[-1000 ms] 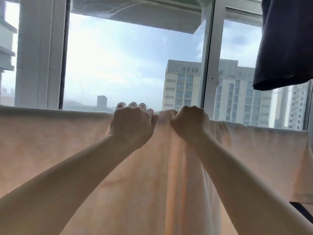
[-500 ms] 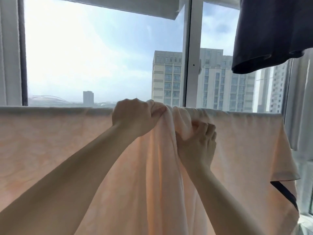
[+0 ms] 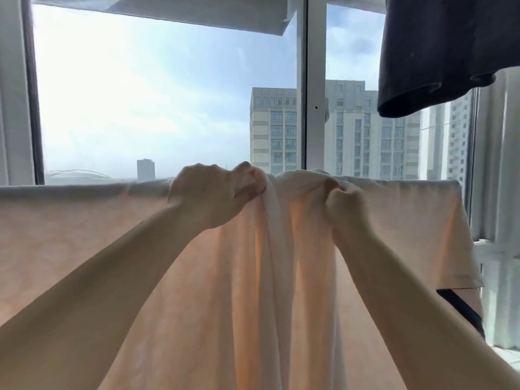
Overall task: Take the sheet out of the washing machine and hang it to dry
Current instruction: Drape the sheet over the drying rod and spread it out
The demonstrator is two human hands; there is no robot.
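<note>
A pale peach sheet (image 3: 84, 237) hangs across the whole width in front of the window, its top edge draped over a hidden line or rail. A bunched fold of it runs down the middle. My left hand (image 3: 211, 195) grips the top of that fold from the left. My right hand (image 3: 347, 204) is closed on the cloth just right of the fold, close to the top edge. The sheet's right end (image 3: 450, 240) hangs free, with a dark trim at its lower corner.
A dark garment (image 3: 444, 49) hangs at the upper right, above the sheet's right end. A white window frame post (image 3: 313, 88) stands behind the sheet's middle. Tall buildings show through the glass. A pale curtain (image 3: 498, 164) hangs at the far right.
My right hand has risen from lower on the sheet to the top edge and closed on the cloth there. My left hand keeps its grip. The view has shifted slightly.
</note>
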